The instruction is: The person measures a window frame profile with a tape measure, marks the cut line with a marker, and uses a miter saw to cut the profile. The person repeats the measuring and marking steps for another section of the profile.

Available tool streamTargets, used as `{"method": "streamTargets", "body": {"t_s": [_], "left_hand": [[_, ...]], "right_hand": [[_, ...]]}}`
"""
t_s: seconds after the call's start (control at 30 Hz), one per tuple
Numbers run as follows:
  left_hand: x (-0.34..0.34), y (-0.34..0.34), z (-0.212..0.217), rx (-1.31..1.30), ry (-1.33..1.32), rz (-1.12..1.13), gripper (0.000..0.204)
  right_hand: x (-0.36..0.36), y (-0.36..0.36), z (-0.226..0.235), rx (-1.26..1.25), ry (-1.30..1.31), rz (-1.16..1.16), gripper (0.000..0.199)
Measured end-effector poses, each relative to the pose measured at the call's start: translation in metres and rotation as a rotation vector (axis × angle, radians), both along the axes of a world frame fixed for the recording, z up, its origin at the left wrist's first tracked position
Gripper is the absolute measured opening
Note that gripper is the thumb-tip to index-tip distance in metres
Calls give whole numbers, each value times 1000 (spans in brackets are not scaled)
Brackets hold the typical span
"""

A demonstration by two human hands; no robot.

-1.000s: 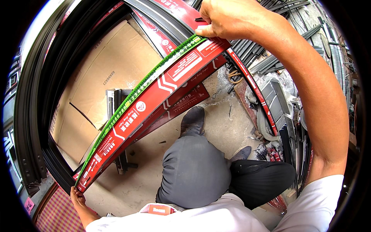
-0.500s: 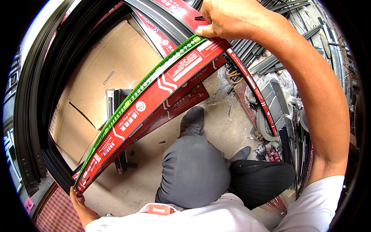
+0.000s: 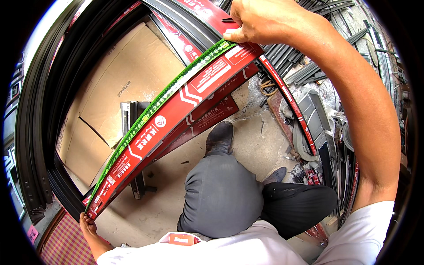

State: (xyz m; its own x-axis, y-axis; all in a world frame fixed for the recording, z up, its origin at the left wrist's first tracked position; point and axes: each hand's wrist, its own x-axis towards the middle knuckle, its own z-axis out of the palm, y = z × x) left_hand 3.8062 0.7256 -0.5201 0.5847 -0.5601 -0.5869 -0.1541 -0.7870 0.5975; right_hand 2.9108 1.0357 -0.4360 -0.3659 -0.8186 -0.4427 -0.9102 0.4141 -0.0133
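A green measuring tape lies stretched along the upper edge of a long black profile covered in red printed film. At the profile's lower left end, my left hand pinches the tape's end against the corner. My right hand is closed over the other end at the top, its thumb pressing the tape onto the red film. Whatever lies inside the right fist is hidden. Beneath this profile runs a second red-filmed piece.
Black frame profiles curve along the left side. Cardboard lies inside the frame, beside a short dark metal piece. Loose dark strips and scraps clutter the right. My bent knee is below the profile.
Hardly anything differs. Both hands keep their places at the two ends, and the tape still lies along the red-filmed profile.
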Motion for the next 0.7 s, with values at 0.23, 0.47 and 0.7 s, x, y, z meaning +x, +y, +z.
{"method": "streamTargets", "body": {"t_s": [0.23,0.47,0.7], "left_hand": [[-5,1,0,11,2,6,28],[-3,1,-2,5,8,12,28],[12,-6,-4,-11,31,-14,28]], "right_hand": [[0,0,-1,-11,16,-5,45],[-1,-1,-2,19,17,-14,45],[0,0,3,17,-12,-31,45]]}}
